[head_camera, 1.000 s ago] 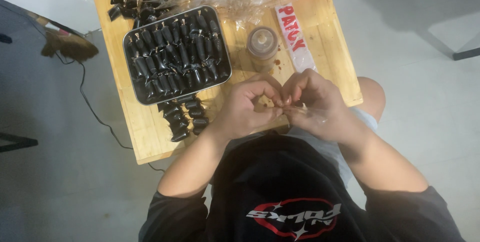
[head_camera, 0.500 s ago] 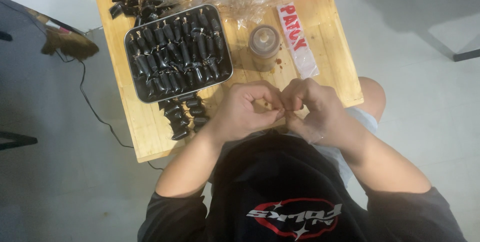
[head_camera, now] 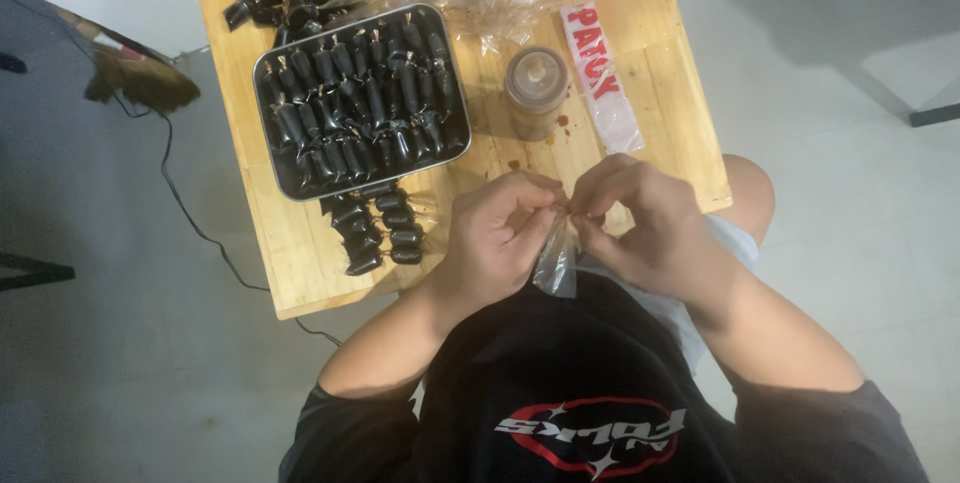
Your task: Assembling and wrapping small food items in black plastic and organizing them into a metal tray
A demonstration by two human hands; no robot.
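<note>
Small clear bag [head_camera: 556, 261] pinched between left hand [head_camera: 497, 241], right hand [head_camera: 648, 230].

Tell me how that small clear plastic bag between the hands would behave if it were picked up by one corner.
The clear plastic bag looks thin and creased, so it would probably hang floppy. It dangles from where the left hand and right hand pinch its top, so it is likely very light. Its glossy film may be slippery.
</note>
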